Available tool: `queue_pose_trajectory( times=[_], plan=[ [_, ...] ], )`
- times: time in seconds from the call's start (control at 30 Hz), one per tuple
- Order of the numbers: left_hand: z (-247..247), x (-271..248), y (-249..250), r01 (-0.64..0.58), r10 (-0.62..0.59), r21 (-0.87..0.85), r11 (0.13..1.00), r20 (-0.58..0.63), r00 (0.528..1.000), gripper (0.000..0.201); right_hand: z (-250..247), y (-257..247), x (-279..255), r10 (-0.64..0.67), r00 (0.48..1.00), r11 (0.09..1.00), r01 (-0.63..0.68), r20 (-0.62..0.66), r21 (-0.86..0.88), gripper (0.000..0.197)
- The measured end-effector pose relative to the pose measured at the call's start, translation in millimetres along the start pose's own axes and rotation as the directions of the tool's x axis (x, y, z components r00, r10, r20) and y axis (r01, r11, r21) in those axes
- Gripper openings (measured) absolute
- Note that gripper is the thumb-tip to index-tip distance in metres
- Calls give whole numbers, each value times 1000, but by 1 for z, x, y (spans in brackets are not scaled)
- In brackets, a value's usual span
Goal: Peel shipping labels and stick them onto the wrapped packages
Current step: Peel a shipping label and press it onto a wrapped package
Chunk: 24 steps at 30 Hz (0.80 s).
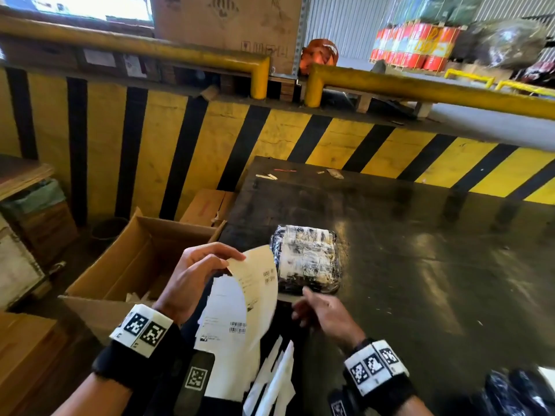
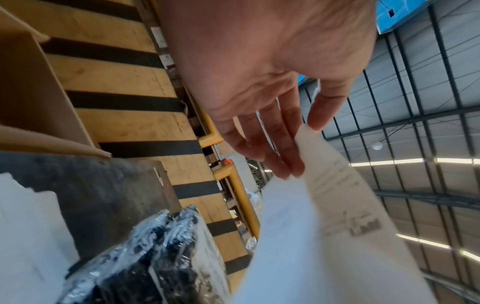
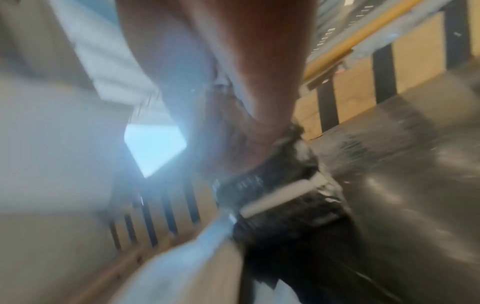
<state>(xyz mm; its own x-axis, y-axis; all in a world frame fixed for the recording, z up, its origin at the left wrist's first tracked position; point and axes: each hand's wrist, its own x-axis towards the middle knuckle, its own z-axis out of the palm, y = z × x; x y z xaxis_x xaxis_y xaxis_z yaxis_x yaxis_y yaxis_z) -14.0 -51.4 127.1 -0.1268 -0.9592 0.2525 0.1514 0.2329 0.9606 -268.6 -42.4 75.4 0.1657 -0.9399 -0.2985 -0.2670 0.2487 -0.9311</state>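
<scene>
My left hand (image 1: 235, 259) is raised over the table's near-left corner. It pinches the top corner of a curled cream shipping label (image 1: 260, 291) between thumb and fingers, and the left wrist view shows the same pinch (image 2: 303, 148) on the label (image 2: 337, 216). A white sheet with a barcode (image 1: 228, 322) hangs behind the label. A wrapped package (image 1: 306, 256) in shiny film lies on the dark table (image 1: 420, 265). My right hand (image 1: 304, 301) hovers at the package's near edge with loosely bent fingers and holds nothing I can see. The right wrist view is blurred.
An open cardboard box (image 1: 141, 262) stands left of the table, below its edge. Torn white backing scraps (image 1: 270, 382) lie near my body. More wrapped packages (image 1: 516, 391) sit at the bottom right. A yellow-and-black striped barrier (image 1: 270, 136) runs behind the table.
</scene>
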Motion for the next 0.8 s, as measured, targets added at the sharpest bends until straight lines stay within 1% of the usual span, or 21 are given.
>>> queue_pose_trajectory(
  times=[0.03, 0.07, 0.13, 0.2, 0.3, 0.33, 0.37, 0.43, 0.47, 0.5, 0.53, 0.57, 0.6, 0.63, 0.7, 0.73, 0.8],
  plan=[
    [4, 2, 2, 11, -10, -13, 1000, 21, 1000, 31, -2, -10, -2, -38, 999, 995, 41, -35, 90, 47],
    [8, 4, 4, 18, -17, -20, 1000, 40, 999, 31, -2, -20, -4, -79, 996, 985, 84, -36, 153, 49],
    [15, 8, 6, 28, -27, -11, 1000, 82, 996, 30, 3, -33, -10, -149, 989, 978, 148, -7, 150, 46],
    [21, 10, 9, 39, -39, -2, 999, 120, 992, 28, 9, -39, -17, -178, 984, 978, 174, 27, 117, 35],
    [25, 13, 10, 41, -38, -16, 999, 158, 987, 29, 12, -38, -26, -207, 978, 958, 205, -10, 203, 10],
    [26, 15, 9, 41, -36, -26, 999, 161, 986, 34, 11, -37, -28, -213, 976, 951, 216, -42, 221, 8],
    [27, 17, 7, 44, -36, -45, 998, 175, 984, 44, 7, -36, -31, -220, 973, 945, 230, -68, 232, 11],
    [29, 20, 0, 95, -77, -79, 992, 200, 977, 72, 0, -36, -33, -218, 967, 939, 244, -130, 243, 24],
    [31, 20, -6, 128, -115, -55, 990, 195, 974, 82, -3, -36, -33, -211, 964, 935, 247, -160, 255, 26],
    [34, 19, -12, 154, -153, 5, 988, 175, 973, 87, -6, -35, -32, -199, 962, 931, 246, -188, 269, 26],
    [37, 19, -18, 173, -183, 77, 982, 156, 971, 87, -10, -33, -31, -185, 959, 926, 242, -213, 289, 30],
    [40, 17, -23, 186, -204, 127, 974, 148, 968, 83, -12, -31, -29, -170, 958, 922, 237, -230, 307, 38],
    [45, 17, -26, 203, -224, 142, 969, 149, 963, 74, -15, -30, -27, -158, 957, 915, 235, -244, 327, 40],
    [48, 16, -28, 229, -248, 128, 965, 161, 955, 61, -17, -29, -25, -152, 955, 909, 236, -255, 343, 34],
    [56, 18, -29, 287, -303, 102, 952, 199, 932, 35, -22, -27, -17, -127, 955, 904, 222, -267, 366, 16],
    [60, 20, -29, 293, -310, 111, 950, 196, 930, 27, -23, -28, -14, -114, 954, 904, 216, -278, 369, 13],
    [63, 28, -31, 276, -296, 157, 948, 124, 947, 16, -28, -30, -3, -119, 945, 913, 225, -305, 339, 11]
  ],
)
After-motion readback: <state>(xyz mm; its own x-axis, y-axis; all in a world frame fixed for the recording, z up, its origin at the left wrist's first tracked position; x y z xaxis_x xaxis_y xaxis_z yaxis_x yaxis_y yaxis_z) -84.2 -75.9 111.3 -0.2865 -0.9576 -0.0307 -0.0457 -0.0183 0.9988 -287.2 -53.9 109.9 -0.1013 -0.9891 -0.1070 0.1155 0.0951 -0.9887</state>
